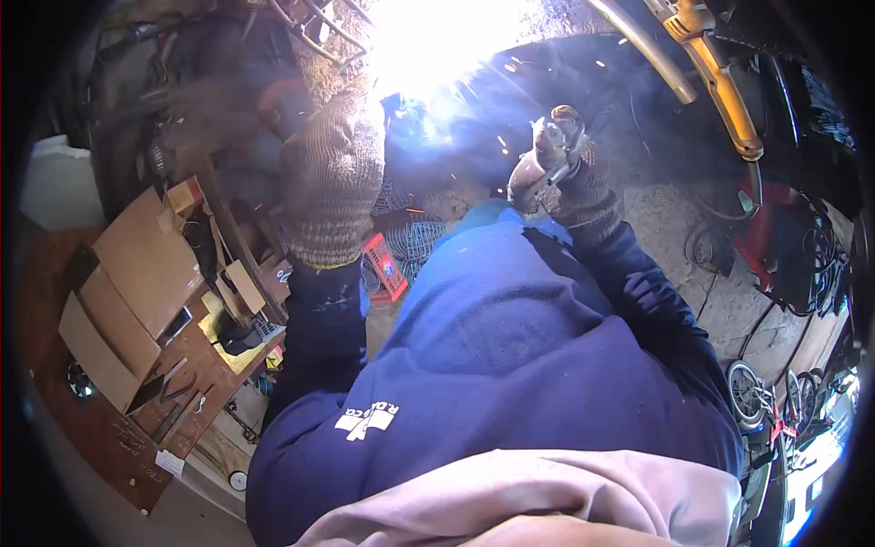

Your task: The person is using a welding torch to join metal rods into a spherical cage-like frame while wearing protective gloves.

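The left hand (334, 173), in a knit glove, is reaching up to the edge of a white glare (447, 36); its fingertips are fading into the brightness, so whether its grip is holding anything cannot be told. Curved rods (319, 32) are standing out just beyond it. The right hand (588, 196), gloved too, is keeping its grip clenched around a small metal tool (553, 139), which is sitting at the fingertips, to the right of the glare and apart from it. Between the hands a blue-white light (437, 114) is shining, and orange sparks are flying around it.

To the upper right, a pipe (649, 53) is slanting down beside a yellow power tool (715, 87), whose cord is trailing from its lower end. Below the left hand, a red crate (389, 267) is standing near a wire coil (415, 239).

On the left, a brown counter (50, 365) is carrying an opened cardboard box (146, 255), a yellow sheet (244, 362) and loose strips (169, 424). At the far right, a red machine (758, 239) is standing above a bicycle (747, 397).
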Available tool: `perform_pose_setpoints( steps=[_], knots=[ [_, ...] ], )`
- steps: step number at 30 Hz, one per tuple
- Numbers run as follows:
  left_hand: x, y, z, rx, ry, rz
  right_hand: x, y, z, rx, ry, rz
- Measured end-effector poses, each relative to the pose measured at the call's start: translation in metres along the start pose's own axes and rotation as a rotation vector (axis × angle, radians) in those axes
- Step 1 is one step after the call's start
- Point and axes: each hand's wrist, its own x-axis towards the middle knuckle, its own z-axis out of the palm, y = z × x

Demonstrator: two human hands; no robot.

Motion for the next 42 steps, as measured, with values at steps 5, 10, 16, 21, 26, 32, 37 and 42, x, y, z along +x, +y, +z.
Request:
perform_pose_setpoints(
  steps=[5,10,16,21,26,32,37,42],
  knots=[
    [0.022,0.03,-0.015,-0.346,0.067,-0.243,-0.017,0.008,0.006,0.066,0.015,0.109],
    [0.028,0.034,-0.017,-0.339,0.12,-0.213,-0.033,0.017,0.04,1.283,0.322,0.682],
    [0.031,0.04,-0.03,-0.415,-0.006,-0.336,-0.017,0.013,0.024,0.826,0.065,0.579],
    [0.03,0.037,-0.03,-0.333,0.003,-0.254,-0.032,0.016,0.034,0.679,0.143,0.49],
    [0.03,0.035,-0.028,-0.353,0.027,-0.226,-0.025,0.014,0.028,0.439,0.048,0.495],
    [0.031,0.036,-0.029,-0.339,0.022,-0.22,-0.032,0.022,0.045,0.565,0.129,0.574],
    [0.029,0.033,-0.022,-0.359,0.081,-0.2,-0.025,0.017,0.039,0.482,0.088,0.517],
    [0.019,0.026,-0.018,-0.16,0.037,-0.137,-0.019,0.012,0.03,0.433,-0.041,0.444]
  ],
)
